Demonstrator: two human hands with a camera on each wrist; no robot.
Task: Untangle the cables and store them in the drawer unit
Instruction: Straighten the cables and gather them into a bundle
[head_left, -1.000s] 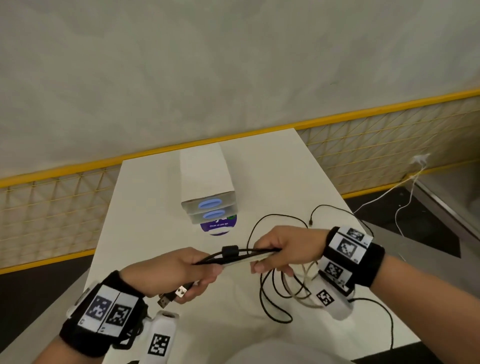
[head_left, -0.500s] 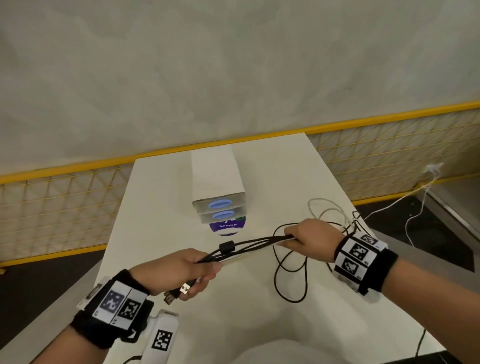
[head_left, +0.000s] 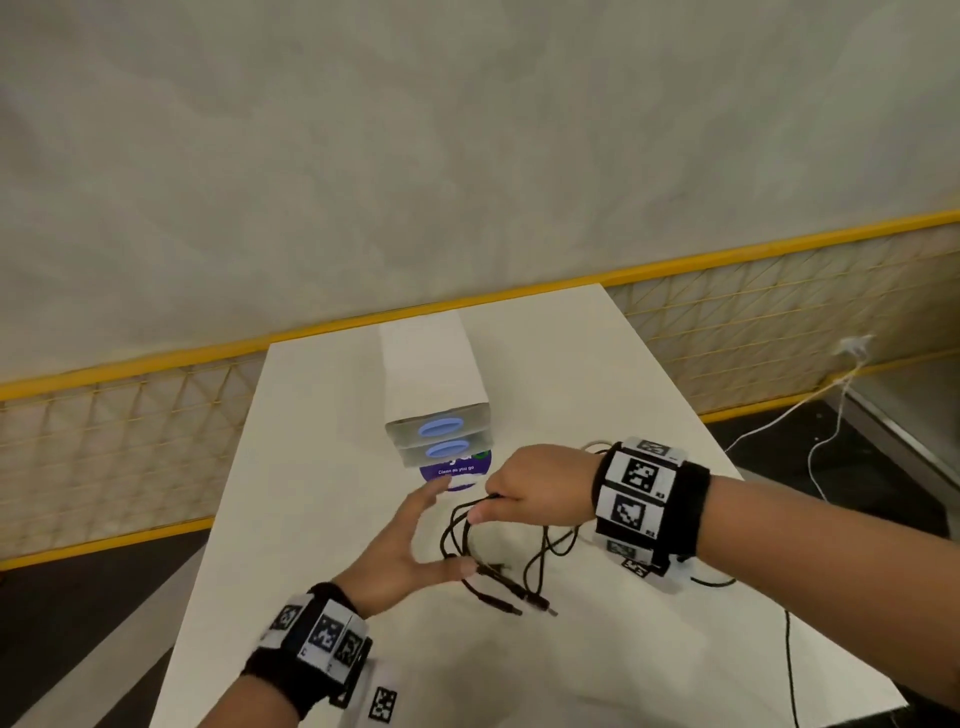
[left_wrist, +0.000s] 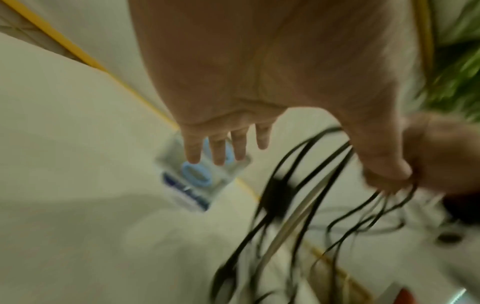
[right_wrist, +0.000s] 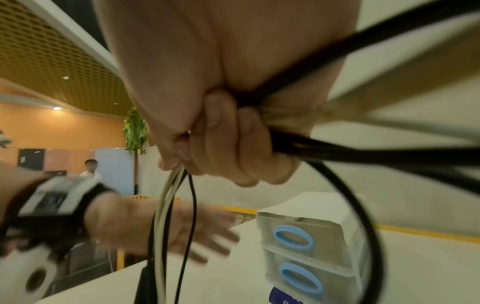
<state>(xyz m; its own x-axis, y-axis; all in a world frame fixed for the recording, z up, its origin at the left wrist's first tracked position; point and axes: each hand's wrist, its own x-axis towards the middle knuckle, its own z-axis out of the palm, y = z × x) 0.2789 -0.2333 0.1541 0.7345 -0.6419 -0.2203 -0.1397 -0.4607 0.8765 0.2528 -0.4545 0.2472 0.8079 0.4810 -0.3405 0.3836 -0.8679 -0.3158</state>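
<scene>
A bundle of black and white cables (head_left: 462, 530) hangs from my right hand (head_left: 524, 493), which grips it in a fist (right_wrist: 226, 144) just above the table. The cable plugs (head_left: 511, 592) lie on the tabletop. My left hand (head_left: 415, 540) is open, with straight fingers (left_wrist: 218, 148) that point toward the drawer unit (head_left: 436, 384); its thumb is beside the cable loops. The white drawer unit stands mid-table with two shut drawers, each with a blue oval handle (right_wrist: 293, 238).
A purple round sticker (head_left: 457, 470) lies on the white table (head_left: 597, 395) in front of the unit. One black cable (head_left: 789, 654) trails over the table's right edge. A white cord (head_left: 831, 415) lies on the floor to the right. A yellow mesh fence runs behind the table.
My left hand has let go of the cable ends and opened, reaching forward. My right hand has swung left and down with the bundle, and the plugs now lie on the table.
</scene>
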